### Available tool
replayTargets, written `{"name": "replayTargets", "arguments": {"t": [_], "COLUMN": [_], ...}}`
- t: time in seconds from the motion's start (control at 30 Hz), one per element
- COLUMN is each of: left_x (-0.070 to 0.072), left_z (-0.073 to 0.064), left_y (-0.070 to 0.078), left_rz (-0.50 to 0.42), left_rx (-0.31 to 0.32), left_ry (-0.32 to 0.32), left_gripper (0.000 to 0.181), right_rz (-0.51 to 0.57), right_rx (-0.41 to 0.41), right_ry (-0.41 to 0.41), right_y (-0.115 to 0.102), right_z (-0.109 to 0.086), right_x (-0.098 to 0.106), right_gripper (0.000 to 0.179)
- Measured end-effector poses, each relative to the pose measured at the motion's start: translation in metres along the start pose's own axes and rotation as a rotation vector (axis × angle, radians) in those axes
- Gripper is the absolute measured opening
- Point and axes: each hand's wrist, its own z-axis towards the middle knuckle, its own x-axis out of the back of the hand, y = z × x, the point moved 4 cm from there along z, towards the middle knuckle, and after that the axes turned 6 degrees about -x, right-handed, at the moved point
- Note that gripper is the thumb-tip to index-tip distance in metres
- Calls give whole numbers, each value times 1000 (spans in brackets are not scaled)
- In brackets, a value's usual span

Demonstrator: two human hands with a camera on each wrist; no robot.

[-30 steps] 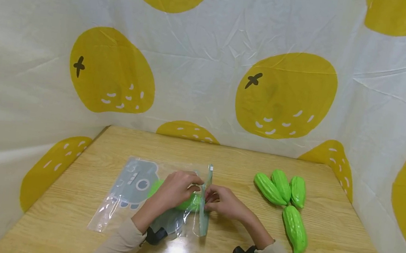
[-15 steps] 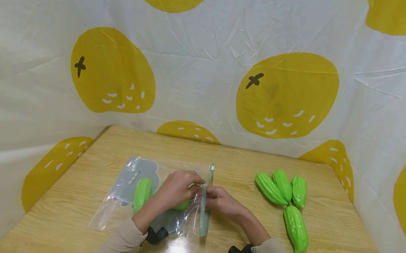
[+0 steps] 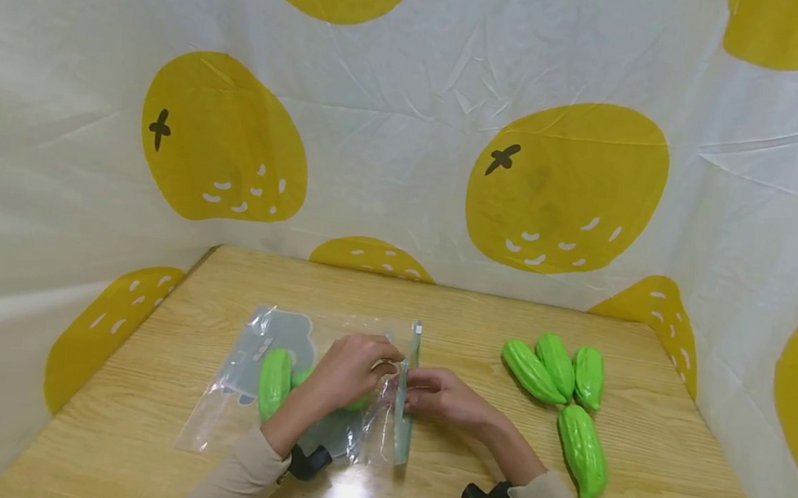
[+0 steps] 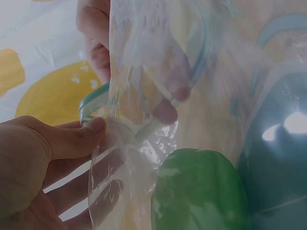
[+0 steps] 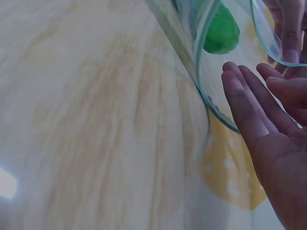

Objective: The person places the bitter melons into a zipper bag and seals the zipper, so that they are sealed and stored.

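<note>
A clear zip bag (image 3: pixel 201 428) with a grey-blue cartoon print lies on the table, its green-edged mouth facing right. Green ridged gourds, like bitter melons, lie inside; one gourd (image 3: pixel 274 387) shows left of the forearm, others partly behind the hand. My left hand (image 3: pixel 348 371) pinches the bag's rim between thumb and finger (image 4: pixel 93 129), keeping the mouth apart. At that mouth is my right hand (image 3: pixel 452 399), its fingers extended into the opening and holding nothing. In the right wrist view its fingertips point toward a gourd (image 5: pixel 221 31) in the bag, apart from it.
Several loose green gourds (image 3: pixel 554 365) lie right of the bag, one gourd (image 3: pixel 582 455) nearer the front. The wooden table (image 3: pixel 464 322) is bounded by a white curtain (image 3: pixel 385 173) with yellow fruit prints at the back and sides.
A gourd inside the bag has moved left and now lies near its left part. My right hand has let go and drawn back slightly rightward. The left hand keeps its hold on the rim.
</note>
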Motion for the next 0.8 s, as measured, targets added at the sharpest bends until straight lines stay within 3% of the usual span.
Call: {"name": "replayTargets", "arguments": {"t": [0.2, 0.4, 0.6, 0.8], "left_x": [0, 1, 3, 2], "left_z": [0, 0, 1, 1], "left_y": [0, 0, 2, 3], "left_rz": [2, -1, -4, -6], "left_rx": [-1, -4, -5, -9], "left_ry": [1, 8, -3, 4], "left_gripper": [16, 17, 17, 17], "right_rz": [-59, -169, -177, -255], "right_rx": [26, -15, -17, -30], "right_ry": [5, 98, 123, 182], "right_y": [-4, -11, -19, -37], "right_z": [-9, -22, -33, -51], "right_x": [6, 17, 30, 49], "right_gripper": [37, 35, 37, 36]}}
